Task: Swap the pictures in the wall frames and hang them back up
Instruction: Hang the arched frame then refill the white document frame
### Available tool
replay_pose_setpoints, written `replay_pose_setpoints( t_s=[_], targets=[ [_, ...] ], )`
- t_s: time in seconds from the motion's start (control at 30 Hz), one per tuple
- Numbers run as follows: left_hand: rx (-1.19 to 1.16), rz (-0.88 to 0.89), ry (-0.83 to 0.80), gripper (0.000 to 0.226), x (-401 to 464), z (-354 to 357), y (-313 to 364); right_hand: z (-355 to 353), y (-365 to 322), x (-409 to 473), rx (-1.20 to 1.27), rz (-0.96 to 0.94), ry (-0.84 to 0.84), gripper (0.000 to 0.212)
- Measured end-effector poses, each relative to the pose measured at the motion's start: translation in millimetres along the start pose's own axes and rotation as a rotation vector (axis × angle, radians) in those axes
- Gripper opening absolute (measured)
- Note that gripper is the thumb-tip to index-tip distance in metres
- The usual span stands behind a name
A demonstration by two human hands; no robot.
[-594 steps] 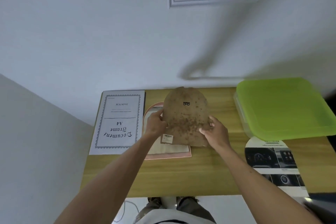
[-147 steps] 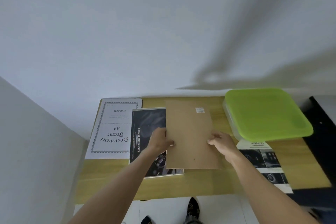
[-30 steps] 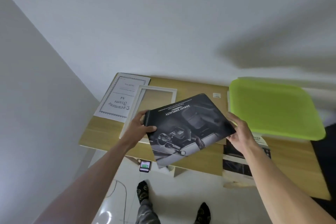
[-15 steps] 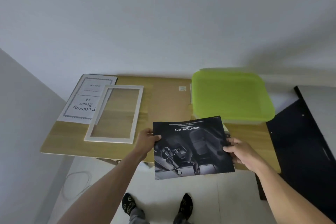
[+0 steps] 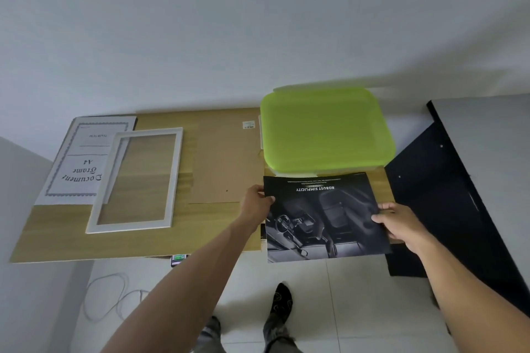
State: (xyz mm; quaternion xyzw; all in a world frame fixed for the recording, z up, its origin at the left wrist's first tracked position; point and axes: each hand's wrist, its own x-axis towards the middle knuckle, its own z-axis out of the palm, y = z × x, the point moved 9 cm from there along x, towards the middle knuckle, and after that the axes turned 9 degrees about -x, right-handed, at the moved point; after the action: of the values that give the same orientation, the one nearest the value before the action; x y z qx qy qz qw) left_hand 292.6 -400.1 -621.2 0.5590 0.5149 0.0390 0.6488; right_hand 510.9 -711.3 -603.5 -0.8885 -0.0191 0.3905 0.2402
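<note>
Head view shows the left hand and right hand each pinching a side edge of the dark print, held over the near right table edge. The white frame lies empty at left with its backing board beside it, so the dismantling looks done. Putting in the new picture, closing and hanging are, I judge, all left.

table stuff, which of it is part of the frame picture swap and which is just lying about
Part of the job:
- dark car print, held by left hand and right hand
- white frame, empty, flat on the table
- brown backing board
- Document Frame A4 sheet, partly under the frame

Just lying about:
- green-lidded box
- black panel
- white cable on the floor
</note>
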Motion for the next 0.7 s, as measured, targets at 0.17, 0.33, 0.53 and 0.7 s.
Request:
replay_pose_setpoints(
  t_s=[0.17,0.33,0.53,0.7],
  targets=[
    [0.458,0.320,0.143,0.059,-30,7,31,-5,-14,-2,-0.401,-0.128,0.161,0.064],
    [0.953,0.614,-0.098,0.065,-49,49,15,30,-54,-18,-0.771,-0.539,0.266,0.070],
    [1.233,0.583,-0.332,0.070,-39,74,-13,55,-56,-13,-0.864,-0.519,0.200,0.067],
    [1.211,0.581,-0.355,0.069,-34,80,-11,47,-52,-11,-0.833,-0.517,0.219,0.066]
  ],
)
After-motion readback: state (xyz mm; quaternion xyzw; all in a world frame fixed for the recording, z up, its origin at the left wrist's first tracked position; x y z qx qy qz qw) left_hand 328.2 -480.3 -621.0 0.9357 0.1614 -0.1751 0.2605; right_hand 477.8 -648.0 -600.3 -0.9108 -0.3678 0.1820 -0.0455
